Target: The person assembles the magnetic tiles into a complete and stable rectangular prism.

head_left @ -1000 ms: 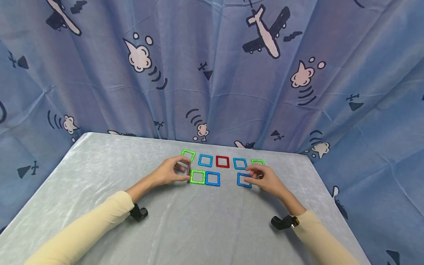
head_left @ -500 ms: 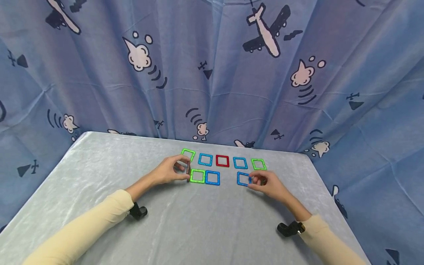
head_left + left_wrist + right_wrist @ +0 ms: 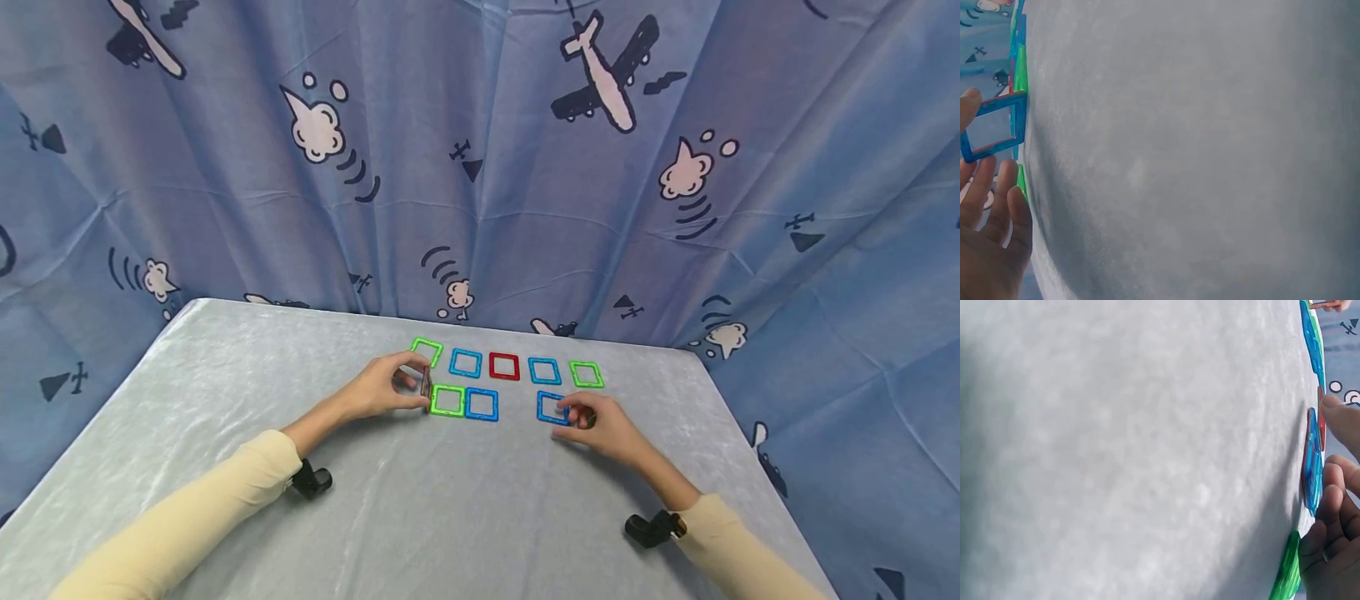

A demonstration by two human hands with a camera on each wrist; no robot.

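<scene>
My left hand (image 3: 382,387) pinches a square magnetic tile (image 3: 1019,122) with a blue frame, thumb on one side and fingers on the other. The tile stands upright, seen edge-on in the head view, beside a flat green tile (image 3: 447,414). A blue tile (image 3: 482,418) lies against that green one's right side. Farther right, my right hand (image 3: 603,425) is at another blue tile (image 3: 541,407), thumb and fingers apart over its right side. Whether the fingertips touch that tile is hard to tell. In the right wrist view, the blue tile (image 3: 1312,462) lies beside the parted fingers.
Behind lies a spaced row of flat tiles: a green tile (image 3: 428,340), a light blue tile (image 3: 466,351), a red tile (image 3: 504,355), another light blue tile (image 3: 543,361) and a green tile (image 3: 587,363). A grey cloth covers the table (image 3: 450,517); a patterned curtain (image 3: 480,208) hangs beyond.
My right hand has drawn back toward me, uncovering the far-right green tile, then shifted slightly left over the blue tile. My left hand keeps its pinch on the upright magnetic tile, nearly still.
</scene>
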